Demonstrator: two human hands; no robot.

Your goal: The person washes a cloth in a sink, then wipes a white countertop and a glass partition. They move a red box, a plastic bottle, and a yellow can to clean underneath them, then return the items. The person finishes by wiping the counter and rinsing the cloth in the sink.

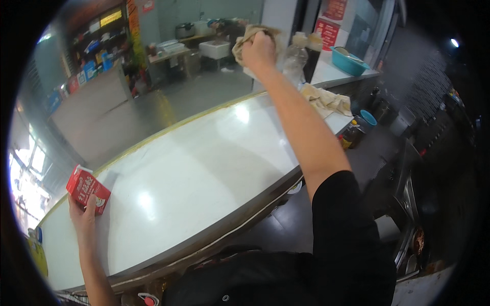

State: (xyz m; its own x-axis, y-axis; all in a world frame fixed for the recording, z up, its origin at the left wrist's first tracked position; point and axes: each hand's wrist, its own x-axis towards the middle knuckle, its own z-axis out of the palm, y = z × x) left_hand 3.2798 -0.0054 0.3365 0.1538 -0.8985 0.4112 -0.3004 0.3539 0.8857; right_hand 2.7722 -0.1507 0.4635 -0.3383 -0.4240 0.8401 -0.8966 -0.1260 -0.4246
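At the left end of the long white counter (172,168), my left hand (85,214) grips a red carton (89,187) that bears writing. My right arm reaches out across the counter's far right end. There my right hand (261,51) is closed on a crumpled tan cloth (245,42), held up near a clear plastic bottle (295,57). A second tan cloth (327,100) lies bunched on the counter to the right of my forearm.
A teal basin (348,63) stands on a white ledge at the back right. Below it, dark bottles (350,135) stand beside the counter's end. A white sink (215,49) and a side table (168,55) are across the room. Cooking equipment (409,199) lies at my right.
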